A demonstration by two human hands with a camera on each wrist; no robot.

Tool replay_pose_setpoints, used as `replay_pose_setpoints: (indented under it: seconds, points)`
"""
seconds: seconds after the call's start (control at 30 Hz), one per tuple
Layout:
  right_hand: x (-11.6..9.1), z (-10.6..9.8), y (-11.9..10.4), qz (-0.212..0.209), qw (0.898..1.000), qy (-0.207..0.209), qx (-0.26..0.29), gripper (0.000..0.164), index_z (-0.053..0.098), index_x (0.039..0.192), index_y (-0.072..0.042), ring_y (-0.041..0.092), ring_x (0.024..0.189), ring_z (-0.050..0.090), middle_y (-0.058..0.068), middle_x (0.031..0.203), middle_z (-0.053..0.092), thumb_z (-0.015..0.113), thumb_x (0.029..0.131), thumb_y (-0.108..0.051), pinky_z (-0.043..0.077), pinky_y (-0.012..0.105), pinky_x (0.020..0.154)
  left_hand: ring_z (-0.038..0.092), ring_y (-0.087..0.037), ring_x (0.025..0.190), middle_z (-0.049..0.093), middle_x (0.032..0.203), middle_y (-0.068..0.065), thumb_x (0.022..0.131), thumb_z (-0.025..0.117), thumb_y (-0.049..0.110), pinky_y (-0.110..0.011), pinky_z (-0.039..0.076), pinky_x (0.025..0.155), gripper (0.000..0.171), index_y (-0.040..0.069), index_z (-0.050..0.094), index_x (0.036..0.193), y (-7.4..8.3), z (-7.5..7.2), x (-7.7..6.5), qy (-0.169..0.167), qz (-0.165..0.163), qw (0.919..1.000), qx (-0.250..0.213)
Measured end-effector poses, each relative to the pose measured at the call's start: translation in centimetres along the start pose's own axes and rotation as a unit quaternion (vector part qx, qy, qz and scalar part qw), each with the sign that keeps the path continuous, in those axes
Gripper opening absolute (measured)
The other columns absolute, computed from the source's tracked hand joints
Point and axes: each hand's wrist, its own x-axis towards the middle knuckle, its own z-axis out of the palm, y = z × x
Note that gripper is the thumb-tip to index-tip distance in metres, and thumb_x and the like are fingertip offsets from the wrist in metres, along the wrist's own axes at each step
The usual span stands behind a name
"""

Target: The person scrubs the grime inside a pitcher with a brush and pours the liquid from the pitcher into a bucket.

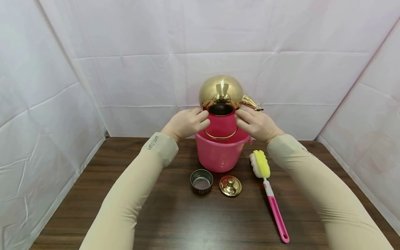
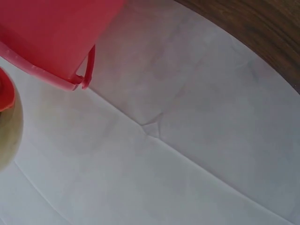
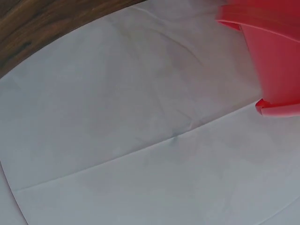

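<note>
A shiny gold teapot [image 1: 221, 86] is tipped over above a pink bucket [image 1: 218, 154], its dark round mouth facing me and its spout pointing right. On the left of the mouth, my left hand [image 1: 190, 122] grips the teapot with curled fingers. My right hand [image 1: 257, 123] grips the opposite side, just below the spout. The thin wire handle [image 1: 220, 138] hangs down in a loop in front of the bucket's inside. Both hands hide where the fingertips meet the metal. The bucket's side [image 2: 56, 33] also shows in the left wrist view.
In front of the bucket, a metal strainer cup [image 1: 201, 182] and a gold lid [image 1: 230, 186] lie on the dark wooden table [image 1: 200, 222]. To their right lies a sponge brush [image 1: 276, 211] with a pink handle. White cloth [image 1: 150, 80] hangs behind and on both sides.
</note>
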Motion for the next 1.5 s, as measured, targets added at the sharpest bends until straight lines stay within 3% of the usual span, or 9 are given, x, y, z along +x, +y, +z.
replay_pose_setpoints:
  seconds: [0.2, 0.7, 1.03, 1.5]
  points:
    - [0.34, -0.18, 0.34, -0.023, 1.0, 0.003, -0.004, 0.016, 0.058, 0.083, 0.004, 0.032, 0.089, 0.061, 0.018, 0.094, 0.062, 0.047, 0.092, 0.01, 0.054, 0.038, 0.081, 0.053, -0.022, 0.062, 0.052, 0.078, -0.005, 0.091, 0.041, -0.007, -0.028, 0.045, 0.048, 0.024, 0.008, 0.053, 0.077, 0.04, 0.08, 0.21, -0.003, -0.004, 1.0, 0.003]
    - [0.36, -0.1, 0.32, -0.035, 0.999, -0.005, -0.013, 0.018, 0.057, 0.08, 0.003, 0.031, 0.084, 0.06, 0.017, 0.092, 0.062, 0.046, 0.091, 0.011, 0.055, 0.037, 0.074, 0.053, -0.022, 0.06, 0.051, 0.076, -0.005, 0.089, 0.046, -0.007, -0.027, 0.047, 0.049, 0.024, 0.009, 0.057, 0.076, 0.43, 0.28, 0.59, -0.037, -0.002, 0.9991, 0.019]
    - [0.25, -0.47, 0.57, -0.038, 0.999, -0.011, -0.029, 0.02, 0.055, 0.078, 0.002, 0.033, 0.086, 0.06, 0.018, 0.092, 0.063, 0.044, 0.092, 0.011, 0.055, 0.038, 0.074, 0.054, -0.024, 0.062, 0.052, 0.079, -0.006, 0.088, 0.046, -0.008, -0.028, 0.044, 0.044, 0.022, 0.009, 0.054, 0.077, 0.57, 0.22, 0.73, -0.021, -0.013, 0.9996, 0.013]
    - [0.12, -0.61, 0.37, -0.021, 0.999, 0.001, -0.039, 0.019, 0.055, 0.077, 0.002, 0.033, 0.086, 0.06, 0.019, 0.094, 0.062, 0.045, 0.092, 0.011, 0.055, 0.039, 0.078, 0.054, -0.023, 0.069, 0.053, 0.077, -0.006, 0.089, 0.043, -0.01, -0.026, 0.051, 0.055, 0.023, 0.007, 0.053, 0.078, 0.44, 0.02, 0.88, -0.02, -0.013, 0.9994, 0.025]
